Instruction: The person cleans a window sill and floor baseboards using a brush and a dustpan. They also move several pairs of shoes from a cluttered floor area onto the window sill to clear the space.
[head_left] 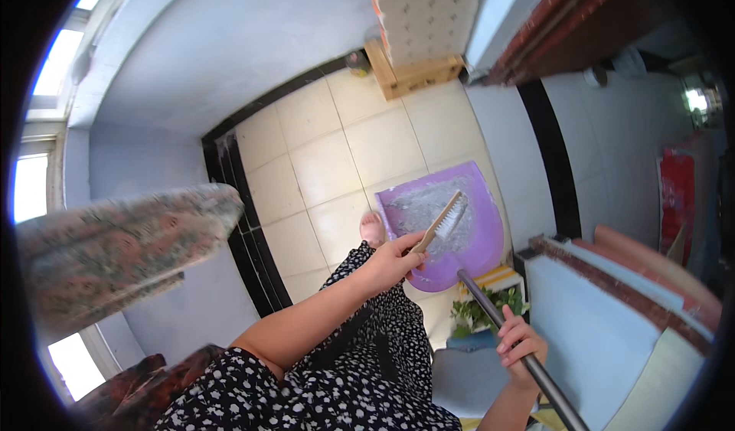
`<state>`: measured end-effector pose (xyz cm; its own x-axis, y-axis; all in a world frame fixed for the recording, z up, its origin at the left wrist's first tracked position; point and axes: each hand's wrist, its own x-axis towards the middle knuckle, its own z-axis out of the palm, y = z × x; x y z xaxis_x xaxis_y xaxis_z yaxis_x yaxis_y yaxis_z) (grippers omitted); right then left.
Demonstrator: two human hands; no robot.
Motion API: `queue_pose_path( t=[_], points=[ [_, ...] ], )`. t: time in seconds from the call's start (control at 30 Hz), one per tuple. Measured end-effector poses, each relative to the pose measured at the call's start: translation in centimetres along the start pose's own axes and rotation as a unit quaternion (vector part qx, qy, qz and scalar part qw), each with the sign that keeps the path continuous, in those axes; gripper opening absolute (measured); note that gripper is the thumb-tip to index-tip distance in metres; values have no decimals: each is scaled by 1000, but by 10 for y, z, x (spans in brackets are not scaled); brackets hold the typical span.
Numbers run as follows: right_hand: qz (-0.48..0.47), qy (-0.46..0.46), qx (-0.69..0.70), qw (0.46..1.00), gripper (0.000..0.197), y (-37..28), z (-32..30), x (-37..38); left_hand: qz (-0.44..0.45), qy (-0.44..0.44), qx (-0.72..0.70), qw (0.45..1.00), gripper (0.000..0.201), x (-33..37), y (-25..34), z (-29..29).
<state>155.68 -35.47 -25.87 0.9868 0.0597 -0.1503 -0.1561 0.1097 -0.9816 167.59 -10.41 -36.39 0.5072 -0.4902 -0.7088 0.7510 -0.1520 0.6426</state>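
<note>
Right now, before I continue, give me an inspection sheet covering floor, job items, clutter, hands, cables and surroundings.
Surface: pale tiled floor.
Job's things: purple dustpan holding grey debris; brush overlapping it in view, contact unclear.
Clutter: leafy plant near the dustpan; wooden piece farther off.
Hands: left hand grips the brush; right hand grips the dark handle.
Cables: nothing seen.
Surroundings: pale walls, black band, bright windows at left.

The dustpan (490, 228) is of a soft purple colour, and the fluff (421, 201) in it is grey. The brush (440, 226) has a light brown handle and white bristles. The pole (547, 385) is dark grey. The dress (329, 389) is black with small white flowers. The floor tiles (306, 155) are cream, and the leaves (467, 316) are green.
</note>
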Motion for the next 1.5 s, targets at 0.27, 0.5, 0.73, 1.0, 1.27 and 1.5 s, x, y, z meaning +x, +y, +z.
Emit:
queue_pose_path(
  t=[0.27, 0.5, 0.73, 1.0, 1.27, 1.5],
  points=[
    [-26, 3, 10, 1000, 17, -92, -2, 114, 182, 99, 348, 914, 46, -24, 141, -41],
    [-70, -91, -4, 993, 21, -128, -13, 190, 199, 190, 447, 851, 47, -35, 187, -46],
    [-10, -201, 4, 980, 17, -145, -5, 263, 175, 303, 430, 832, 44, -35, 181, -47],
    [43, -257, 16, 965, 18, -136, 35, 300, 167, 351, 360, 848, 45, -53, 159, -64],
    [7, -299, -20, 954, 14, -143, 104, 315, 185, 455, 419, 763, 42, -91, 146, -106],
    [-159, -296, -24, 941, 21, -170, 138, 323, 103, 346, 151, 920, 45, -102, 139, -138]
  ],
)
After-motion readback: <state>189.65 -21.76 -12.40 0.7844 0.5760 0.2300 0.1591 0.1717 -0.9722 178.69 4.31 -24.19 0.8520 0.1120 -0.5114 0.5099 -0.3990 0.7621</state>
